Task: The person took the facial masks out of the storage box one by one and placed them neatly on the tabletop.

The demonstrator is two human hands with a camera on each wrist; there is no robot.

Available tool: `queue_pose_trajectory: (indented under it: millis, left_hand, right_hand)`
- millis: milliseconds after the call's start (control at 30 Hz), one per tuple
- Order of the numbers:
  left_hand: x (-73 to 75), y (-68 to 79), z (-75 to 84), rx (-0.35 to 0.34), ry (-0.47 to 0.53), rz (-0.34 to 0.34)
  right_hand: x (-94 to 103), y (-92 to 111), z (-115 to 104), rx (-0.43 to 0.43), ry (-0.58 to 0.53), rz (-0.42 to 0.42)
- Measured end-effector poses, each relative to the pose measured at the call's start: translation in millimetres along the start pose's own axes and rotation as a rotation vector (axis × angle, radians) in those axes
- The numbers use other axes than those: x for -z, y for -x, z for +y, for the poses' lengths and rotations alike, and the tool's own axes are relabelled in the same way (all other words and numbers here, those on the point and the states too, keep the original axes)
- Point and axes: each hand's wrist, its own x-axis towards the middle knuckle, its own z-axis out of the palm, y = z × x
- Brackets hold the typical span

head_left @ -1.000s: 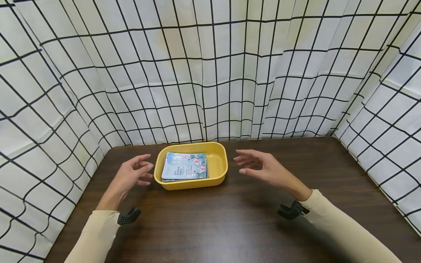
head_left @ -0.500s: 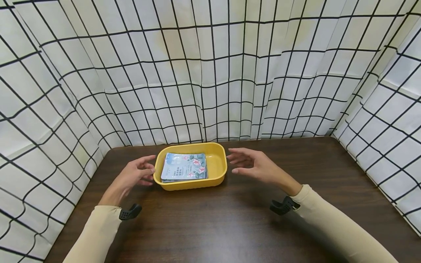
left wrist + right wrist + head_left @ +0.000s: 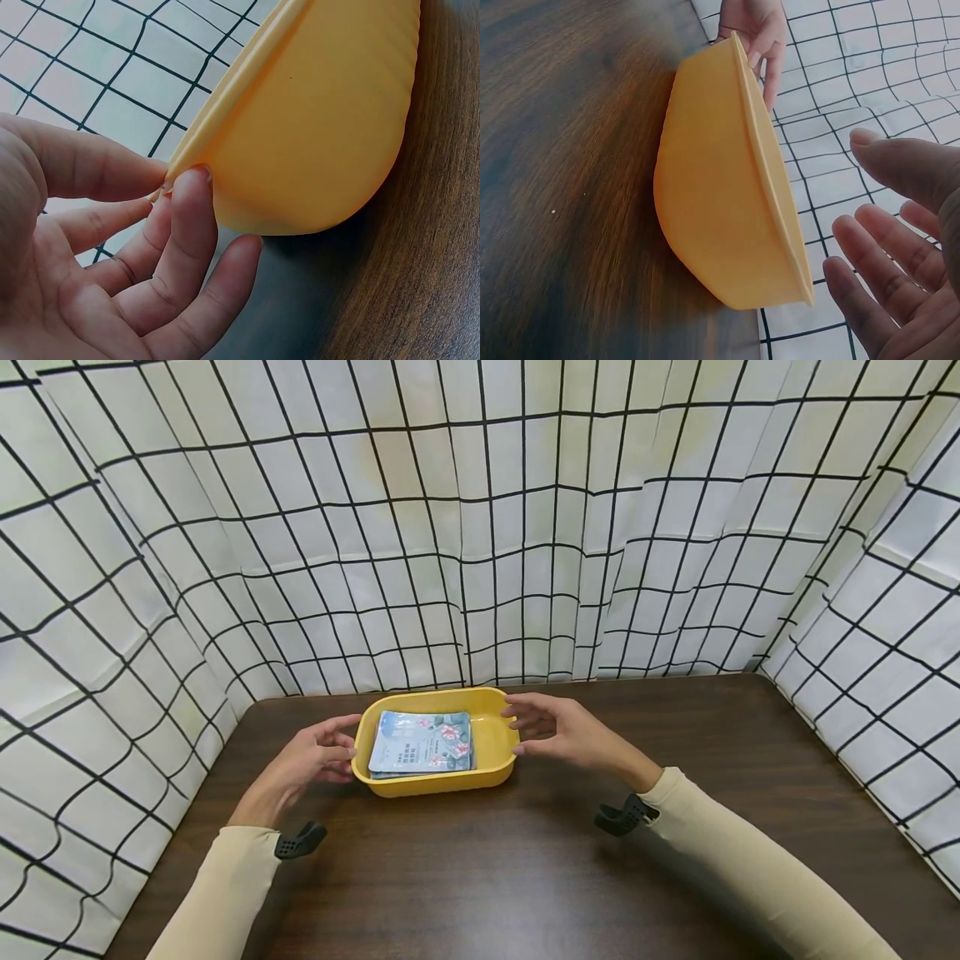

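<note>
A yellow plastic tray (image 3: 442, 785) stands near the far edge of the table. Flat, pale blue packets with pink flowers (image 3: 423, 743) lie stacked in its left part. My left hand (image 3: 311, 757) is at the tray's left end; in the left wrist view its thumb and fingers pinch the rim of the tray (image 3: 300, 112). At the right end my right hand (image 3: 566, 731) has its fingers spread, the upper ones overlapping the rim in the head view. The right wrist view has that hand (image 3: 900, 285) with thumb and fingers apart, a gap between them and the tray.
Around the dark wooden table (image 3: 480, 868) hangs a white curtain with black grid lines (image 3: 480, 552), close behind the tray. Black bands (image 3: 300, 841) are worn at both wrists.
My right hand has moved left, from clear of the tray to its right rim. The left hand has moved slightly right onto the left rim. Tray and packets have hardly moved.
</note>
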Motion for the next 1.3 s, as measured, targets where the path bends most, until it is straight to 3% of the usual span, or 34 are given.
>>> queue_pose_trajectory:
  millis: [167,667,900,1300]
  left_hand:
    - [-1.2,-0.3,-0.8,0.014,0.013,-0.001]
    - [-0.5,-0.3,0.2,0.026,0.054,-0.022]
    - [-1.0,-0.4,-0.5,0.020,0.063,-0.021]
    - [-1.4,-1.0,-1.0,0.027,0.067,-0.014]
  right_hand:
    - [-4.1,-8.2,3.8,0.004,0.010,-0.006]
    - [-8.1,-34.7,4.0,-0.078,-0.112,-0.051]
    - [-9.2,-46.9,2.1,-0.128,-0.076,-0.064]
    - [-8.4,-65.0,7.1,-0.135,-0.122,-0.140]
